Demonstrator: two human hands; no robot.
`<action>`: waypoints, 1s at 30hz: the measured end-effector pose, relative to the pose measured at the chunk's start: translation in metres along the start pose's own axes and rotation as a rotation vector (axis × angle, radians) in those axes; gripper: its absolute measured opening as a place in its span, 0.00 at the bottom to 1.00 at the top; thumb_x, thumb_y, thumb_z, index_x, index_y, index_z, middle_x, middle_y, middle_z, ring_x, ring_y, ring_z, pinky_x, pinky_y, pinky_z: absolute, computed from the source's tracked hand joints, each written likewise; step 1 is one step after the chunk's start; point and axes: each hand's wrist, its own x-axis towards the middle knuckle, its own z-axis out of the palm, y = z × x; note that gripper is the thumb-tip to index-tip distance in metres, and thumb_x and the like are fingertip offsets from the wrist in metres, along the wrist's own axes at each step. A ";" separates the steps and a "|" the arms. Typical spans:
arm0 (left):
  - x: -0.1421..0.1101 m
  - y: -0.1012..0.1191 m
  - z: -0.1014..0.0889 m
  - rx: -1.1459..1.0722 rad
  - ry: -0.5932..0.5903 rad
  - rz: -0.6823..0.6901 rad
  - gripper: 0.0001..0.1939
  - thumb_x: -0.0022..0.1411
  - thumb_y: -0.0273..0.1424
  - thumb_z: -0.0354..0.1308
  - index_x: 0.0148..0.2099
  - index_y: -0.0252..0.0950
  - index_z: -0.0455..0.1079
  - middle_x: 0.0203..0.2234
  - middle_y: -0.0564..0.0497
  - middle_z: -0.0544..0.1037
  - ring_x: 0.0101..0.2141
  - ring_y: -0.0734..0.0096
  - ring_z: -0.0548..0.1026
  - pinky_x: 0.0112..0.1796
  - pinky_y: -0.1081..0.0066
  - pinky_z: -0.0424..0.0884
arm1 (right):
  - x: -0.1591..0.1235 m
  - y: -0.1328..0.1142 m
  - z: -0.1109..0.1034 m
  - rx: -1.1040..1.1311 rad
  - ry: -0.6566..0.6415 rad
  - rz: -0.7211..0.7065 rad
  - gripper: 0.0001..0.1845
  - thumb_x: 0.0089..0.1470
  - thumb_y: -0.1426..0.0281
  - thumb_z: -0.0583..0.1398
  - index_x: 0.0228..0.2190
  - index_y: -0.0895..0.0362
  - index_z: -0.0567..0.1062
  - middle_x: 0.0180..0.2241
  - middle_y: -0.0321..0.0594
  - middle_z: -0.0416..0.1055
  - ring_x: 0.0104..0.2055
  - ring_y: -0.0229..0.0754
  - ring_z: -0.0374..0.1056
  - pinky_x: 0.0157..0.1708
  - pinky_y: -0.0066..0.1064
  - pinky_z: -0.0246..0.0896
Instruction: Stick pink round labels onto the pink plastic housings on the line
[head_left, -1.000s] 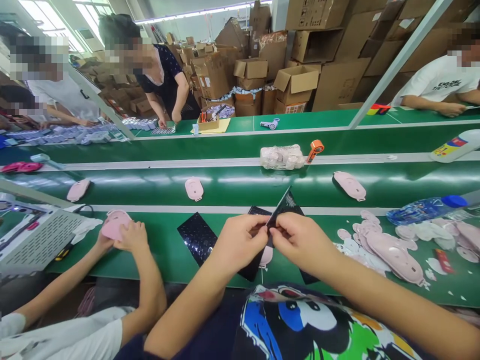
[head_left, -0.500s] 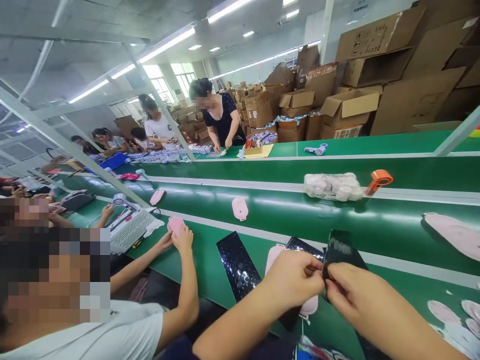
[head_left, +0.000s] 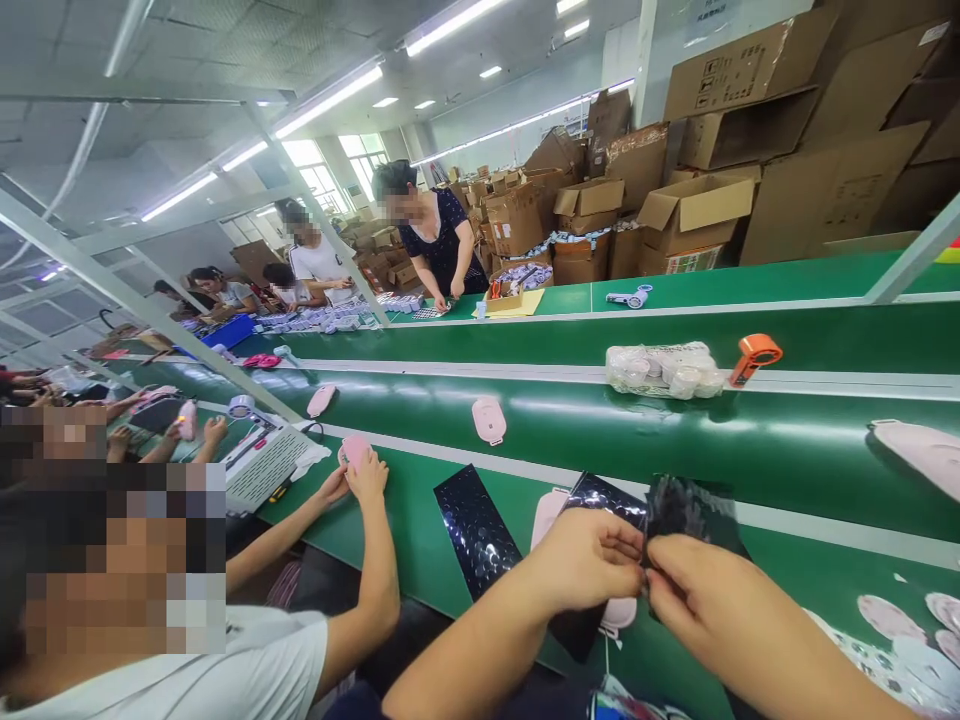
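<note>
The glossy black sheet [head_left: 686, 505] is held up, right of centre, pinched between the person's two hands above the green worktop [head_left: 787, 570]. Both forearms reach in from the near side and angle toward each other, so the left hand [head_left: 581, 565] and the right hand [head_left: 720, 600] almost meet. Both are curled, their fingers [head_left: 615, 545] closed on the sheet, though the exact grip is hidden from here. Just beneath the hands lies a second black sheet [head_left: 600, 495], with a pink plastic casing [head_left: 550, 515] partly tucked beside it. A third black sheet dotted with round stickers [head_left: 476, 530] lies flat to the left. Pink cut-offs [head_left: 889, 618] are scattered at the near right. To the left, a co-worker's hands [head_left: 360, 480] cup another pink casing [head_left: 355, 448] beside a grey perforated panel [head_left: 266, 465]. On the belt beyond sit a bag of pink parts [head_left: 664, 370] and an orange tape dispenser [head_left: 756, 357].
</note>
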 end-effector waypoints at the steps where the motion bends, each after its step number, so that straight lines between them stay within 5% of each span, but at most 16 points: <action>1: 0.001 -0.002 0.000 -0.049 -0.007 -0.016 0.07 0.39 0.21 0.66 0.24 0.34 0.73 0.17 0.57 0.71 0.26 0.72 0.73 0.32 0.72 0.71 | 0.000 0.001 0.000 -0.001 0.006 -0.003 0.12 0.55 0.73 0.50 0.22 0.53 0.64 0.23 0.36 0.69 0.25 0.41 0.67 0.26 0.32 0.53; 8: 0.001 -0.002 0.001 -0.150 -0.007 -0.055 0.18 0.38 0.38 0.69 0.29 0.29 0.77 0.21 0.49 0.76 0.23 0.75 0.72 0.30 0.70 0.72 | 0.002 0.001 -0.008 0.041 0.019 0.038 0.13 0.56 0.73 0.49 0.20 0.54 0.61 0.21 0.35 0.65 0.24 0.39 0.63 0.25 0.30 0.47; 14: 0.007 -0.005 0.000 -0.091 0.007 -0.049 0.14 0.43 0.34 0.65 0.33 0.30 0.78 0.23 0.48 0.78 0.23 0.76 0.72 0.28 0.74 0.70 | 0.006 -0.004 -0.019 0.209 0.041 0.079 0.12 0.49 0.76 0.53 0.18 0.55 0.57 0.18 0.32 0.57 0.22 0.36 0.55 0.24 0.28 0.43; 19: 0.005 -0.005 0.008 0.112 0.129 0.024 0.10 0.46 0.25 0.60 0.33 0.34 0.78 0.26 0.51 0.80 0.27 0.74 0.74 0.31 0.74 0.68 | 0.000 0.006 -0.011 0.298 0.068 0.156 0.13 0.48 0.73 0.53 0.17 0.54 0.56 0.17 0.31 0.57 0.22 0.35 0.55 0.23 0.27 0.44; 25: 0.000 0.008 0.018 0.658 0.291 0.262 0.09 0.53 0.26 0.55 0.33 0.35 0.77 0.26 0.51 0.80 0.28 0.71 0.76 0.33 0.71 0.68 | -0.007 0.008 -0.004 0.420 0.159 0.271 0.13 0.50 0.69 0.52 0.17 0.54 0.57 0.15 0.30 0.57 0.19 0.34 0.54 0.20 0.26 0.45; 30: 0.002 0.010 0.018 0.803 0.378 0.332 0.08 0.51 0.24 0.56 0.33 0.35 0.76 0.27 0.51 0.79 0.30 0.69 0.76 0.34 0.70 0.69 | -0.010 0.003 0.000 0.474 0.203 0.332 0.12 0.51 0.67 0.51 0.18 0.54 0.60 0.16 0.31 0.60 0.19 0.34 0.56 0.20 0.26 0.48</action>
